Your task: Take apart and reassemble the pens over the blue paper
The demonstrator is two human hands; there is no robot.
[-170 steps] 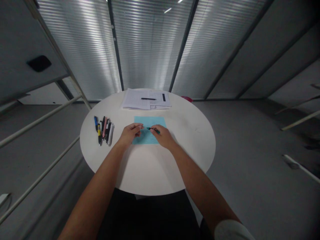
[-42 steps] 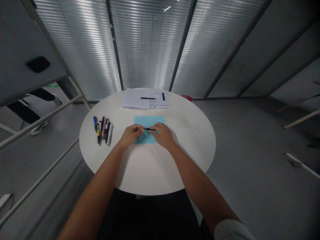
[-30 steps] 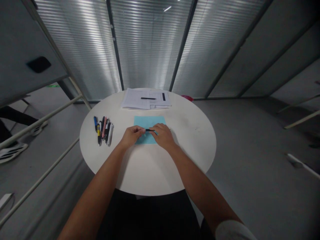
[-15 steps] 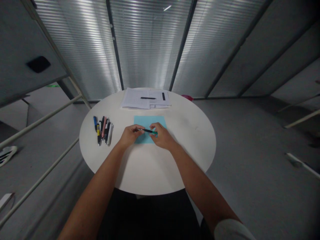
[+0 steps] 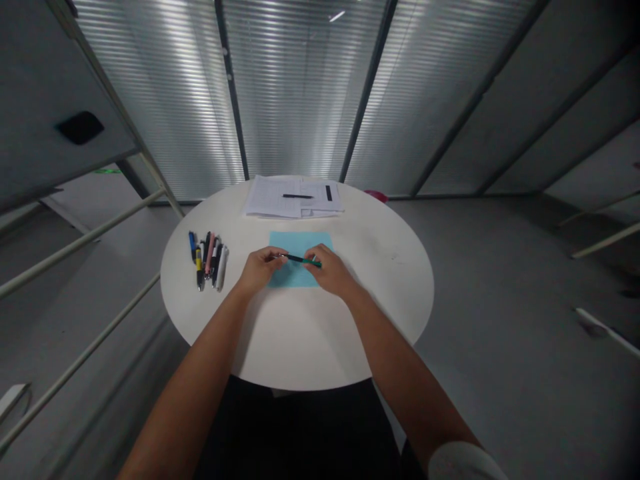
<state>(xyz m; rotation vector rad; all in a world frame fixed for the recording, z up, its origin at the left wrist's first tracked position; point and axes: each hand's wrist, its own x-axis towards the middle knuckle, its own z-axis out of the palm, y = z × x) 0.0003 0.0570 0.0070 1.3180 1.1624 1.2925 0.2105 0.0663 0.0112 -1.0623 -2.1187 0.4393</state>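
Between my two hands is a pen with a black and a green part, held slantwise above a light-blue sheet. My left hand pinches its tip end between thumb and fingers. At the green end, my right hand has its thumb and fingers closed on the barrel. The blue sheet lies flat on the round white table, partly covered by both hands.
Several pens and markers lie bunched on the table's left side. Toward the far edge are white papers with a black pen on top. A whiteboard on a metal frame stands at the left.
My right hand has closed on the green end of the pen, its fingers having been looser there before. The pen has shifted slightly right. My left hand keeps its pinch.
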